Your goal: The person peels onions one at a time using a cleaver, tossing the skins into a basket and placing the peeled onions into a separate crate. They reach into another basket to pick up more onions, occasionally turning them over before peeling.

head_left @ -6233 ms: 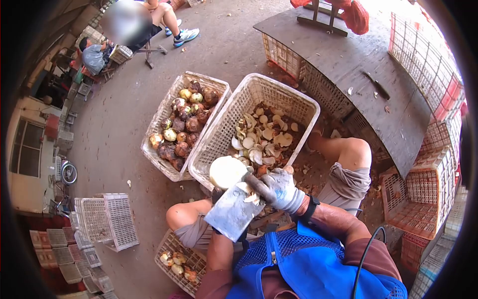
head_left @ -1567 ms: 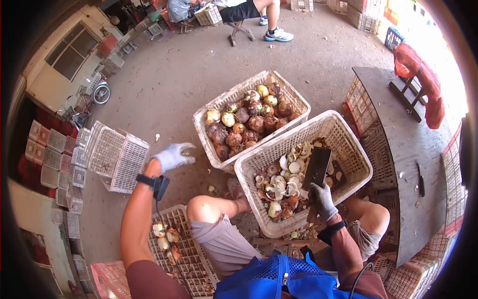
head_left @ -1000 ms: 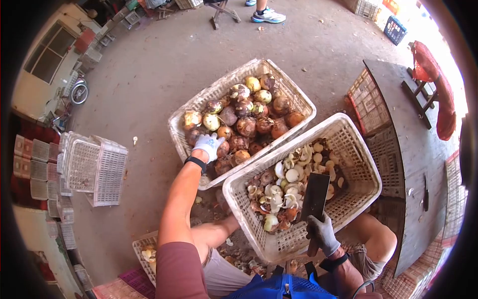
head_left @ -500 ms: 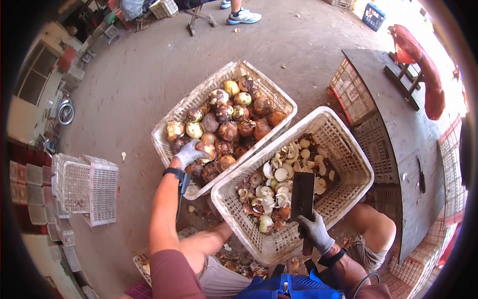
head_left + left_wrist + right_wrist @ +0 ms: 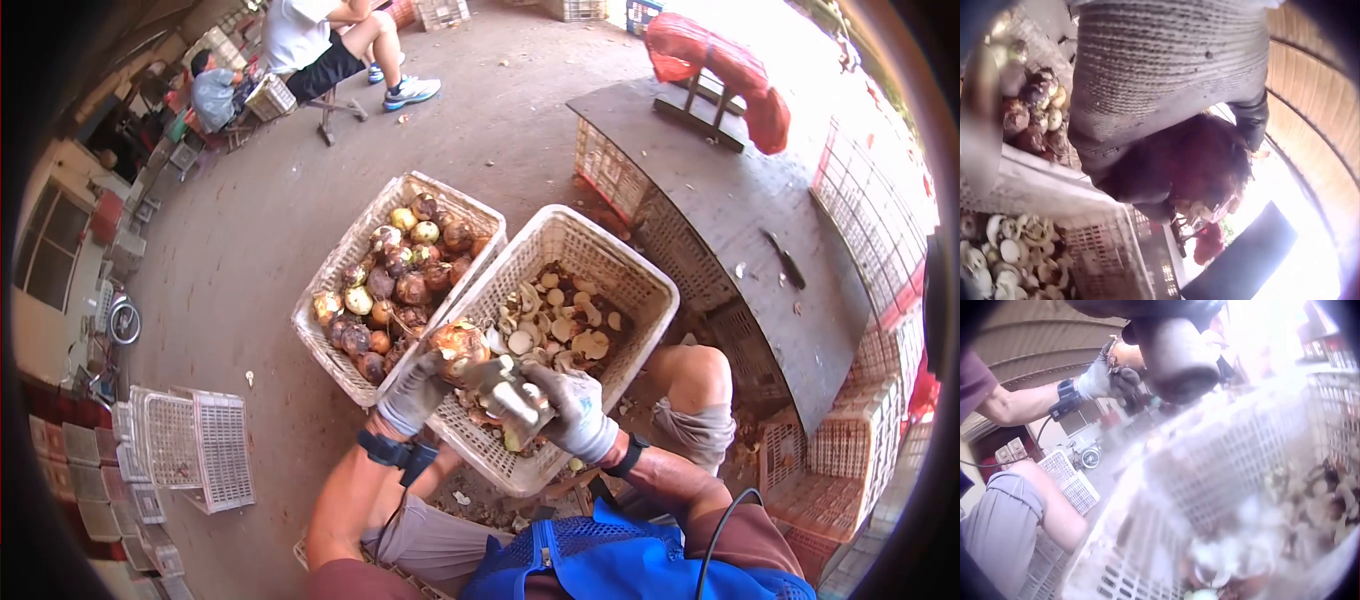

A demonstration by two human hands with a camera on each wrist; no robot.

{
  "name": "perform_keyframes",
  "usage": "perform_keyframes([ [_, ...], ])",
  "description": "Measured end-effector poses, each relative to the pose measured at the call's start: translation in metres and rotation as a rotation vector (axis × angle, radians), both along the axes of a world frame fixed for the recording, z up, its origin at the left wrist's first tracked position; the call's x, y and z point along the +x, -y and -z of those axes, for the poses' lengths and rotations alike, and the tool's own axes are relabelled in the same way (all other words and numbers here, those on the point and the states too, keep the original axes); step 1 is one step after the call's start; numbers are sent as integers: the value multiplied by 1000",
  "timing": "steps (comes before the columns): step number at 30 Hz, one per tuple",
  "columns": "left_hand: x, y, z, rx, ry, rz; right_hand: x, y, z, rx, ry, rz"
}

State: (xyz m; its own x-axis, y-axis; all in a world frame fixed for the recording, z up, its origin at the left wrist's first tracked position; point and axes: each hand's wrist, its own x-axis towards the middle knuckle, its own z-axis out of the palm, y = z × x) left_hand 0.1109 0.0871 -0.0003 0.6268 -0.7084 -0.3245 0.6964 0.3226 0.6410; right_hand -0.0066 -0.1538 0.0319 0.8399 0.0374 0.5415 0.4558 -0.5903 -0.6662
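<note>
My gloved left hand (image 5: pixel 412 395) grips a brown-skinned onion (image 5: pixel 460 345) above the near side of the peelings crate. In the left wrist view the fingers curl round the onion (image 5: pixel 1200 165), whose ragged root side faces the cleaver blade (image 5: pixel 1244 256). My gloved right hand (image 5: pixel 578 412) holds the cleaver (image 5: pixel 512 395), blurred in the head view, close beside the onion. Below both hands, the white plastic crate (image 5: pixel 655 290) contains pale cut slices and peelings (image 5: pixel 535 325). Left of it, another crate (image 5: pixel 310 340) is heaped with unpeeled onions (image 5: pixel 410 290).
A dark board (image 5: pixel 700 180) on crates stands at the right, bearing a knife (image 5: pixel 783 258) and a red net roll on a stand (image 5: pixel 718 80). Empty stacked crates (image 5: pixel 195 450) stand at the left. Another person (image 5: pixel 320 50) sits farther back.
My left hand reached into the onion crate, took an onion and brought it over to the peelings crate. My right hand raised the cleaver toward it. The head view has swung.
</note>
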Motion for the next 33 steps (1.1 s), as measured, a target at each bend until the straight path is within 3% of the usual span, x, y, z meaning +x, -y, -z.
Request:
perform_keyframes([
  [1,-11,1,18,-12,-127,24,-4,2,2,-79,35,-10],
  [4,-63,34,-43,348,745,202,-17,3,-2,-276,-21,62],
  [8,-81,46,-19,187,557,65,-25,18,-2,-308,25,67],
  [11,-87,62,-42,-169,163,37,-34,25,-6,-244,182,62],
  [12,-87,61,-38,-49,260,30,-38,26,-9,-225,234,55],
  [15,-95,57,-21,408,583,-6,-41,25,10,-264,-33,64],
  [17,-98,69,-6,84,384,-234,-40,27,11,-277,-119,74],
  [20,-88,67,19,256,688,-238,-41,25,30,-271,-260,108],
  [22,-86,70,47,423,636,-410,-37,31,41,-411,-501,133],
  [24,-88,75,35,495,615,-500,-30,60,89,-470,-676,132],
  [25,-82,73,42,390,508,-553,-31,61,87,-411,-751,165],
  [28,-83,64,46,587,585,-548,-25,45,65,-120,-631,192],
  [29,-89,63,43,546,370,-495,-22,41,66,-39,-722,102],
  [30,-81,46,84,603,388,-491,-23,37,78,43,-797,55],
  [31,-84,55,69,592,307,-497,-17,25,124,191,-796,86],
  [33,-93,74,39,568,144,-517,-25,17,101,637,-557,33],
])
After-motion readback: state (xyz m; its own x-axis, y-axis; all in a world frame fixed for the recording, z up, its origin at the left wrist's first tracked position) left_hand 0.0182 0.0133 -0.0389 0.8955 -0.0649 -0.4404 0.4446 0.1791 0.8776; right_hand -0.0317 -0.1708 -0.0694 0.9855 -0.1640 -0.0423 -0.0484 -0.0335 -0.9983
